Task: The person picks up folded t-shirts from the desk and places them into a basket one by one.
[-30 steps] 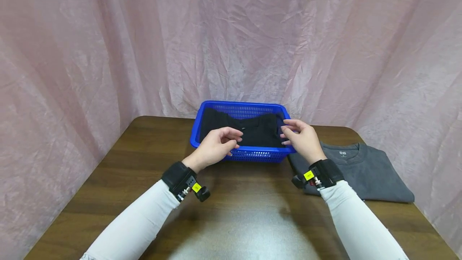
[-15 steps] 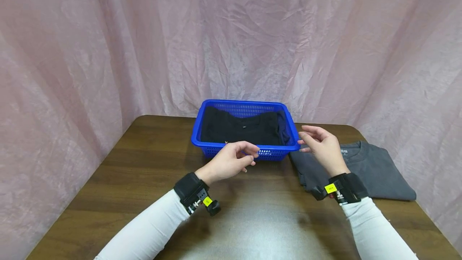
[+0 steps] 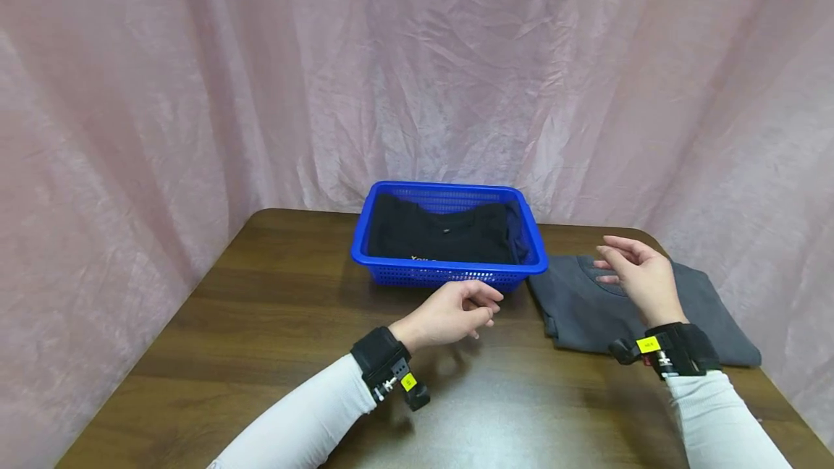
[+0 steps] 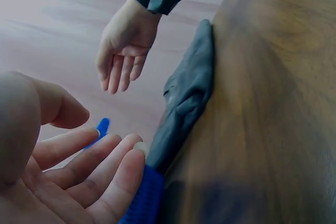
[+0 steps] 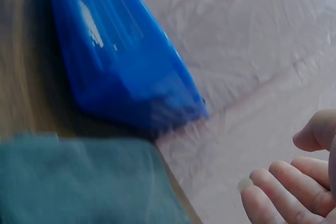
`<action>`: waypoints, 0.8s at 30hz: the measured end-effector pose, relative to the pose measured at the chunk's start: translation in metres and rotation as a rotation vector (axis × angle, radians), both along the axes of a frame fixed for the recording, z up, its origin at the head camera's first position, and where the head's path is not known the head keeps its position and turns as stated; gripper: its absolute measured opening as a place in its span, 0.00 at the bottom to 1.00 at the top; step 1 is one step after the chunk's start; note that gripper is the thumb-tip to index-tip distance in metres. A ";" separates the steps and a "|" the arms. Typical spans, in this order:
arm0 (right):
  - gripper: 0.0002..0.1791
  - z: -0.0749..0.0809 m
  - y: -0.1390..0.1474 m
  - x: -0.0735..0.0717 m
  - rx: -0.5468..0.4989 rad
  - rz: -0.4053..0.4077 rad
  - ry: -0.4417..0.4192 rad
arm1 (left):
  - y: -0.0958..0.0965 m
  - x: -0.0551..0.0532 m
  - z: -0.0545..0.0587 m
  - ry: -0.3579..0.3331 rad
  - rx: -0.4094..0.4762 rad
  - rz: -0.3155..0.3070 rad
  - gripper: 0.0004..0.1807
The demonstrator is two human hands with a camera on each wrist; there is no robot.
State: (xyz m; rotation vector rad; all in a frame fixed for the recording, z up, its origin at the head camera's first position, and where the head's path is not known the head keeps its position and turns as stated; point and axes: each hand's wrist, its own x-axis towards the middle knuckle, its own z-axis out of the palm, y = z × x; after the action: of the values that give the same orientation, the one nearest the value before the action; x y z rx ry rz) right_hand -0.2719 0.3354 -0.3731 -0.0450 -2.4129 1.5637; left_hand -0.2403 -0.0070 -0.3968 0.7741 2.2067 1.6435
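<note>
My left hand point(image 3: 452, 315) hovers over the table just in front of the blue basket point(image 3: 449, 265), fingers loosely bent with nothing in them. My right hand point(image 3: 641, 277) is above the folded grey T-shirt point(image 3: 580, 317), also holding nothing, its fingers relaxed. Inside the basket lies a folded black shirt point(image 3: 436, 234) with a small neck label and some yellowish lettering at its front edge. A dark navy cloth point(image 3: 517, 234) shows at the basket's right end. The left wrist view has the grey T-shirt point(image 4: 186, 98) beyond the left fingers.
The brown wooden table point(image 3: 260, 324) has rounded far corners. A pink curtain point(image 3: 417, 78) hangs behind it and along both sides. The grey T-shirt lies right beside the basket, near the table's right edge.
Both hands have drawn away from the basket. The left came down and right toward the front of the table; the right moved rightward over the grey T-shirt. The basket stays in place.
</note>
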 end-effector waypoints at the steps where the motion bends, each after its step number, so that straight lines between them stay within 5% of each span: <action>1: 0.33 0.000 0.004 0.000 0.002 -0.012 -0.002 | 0.004 0.000 -0.002 0.002 -0.003 -0.005 0.18; 19: 0.36 -0.027 0.096 0.004 0.103 -0.208 -0.115 | 0.068 0.002 -0.031 -0.046 -0.061 0.066 0.22; 24: 0.36 -0.029 0.118 0.008 0.251 -0.304 -0.221 | 0.081 -0.004 -0.038 -0.056 -0.078 0.106 0.24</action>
State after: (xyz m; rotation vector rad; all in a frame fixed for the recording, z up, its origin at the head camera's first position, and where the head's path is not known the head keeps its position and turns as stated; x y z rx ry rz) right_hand -0.2640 0.4530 -0.4022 -0.5346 -2.5976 1.1684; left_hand -0.2444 0.0742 -0.4345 0.5931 2.2936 1.5955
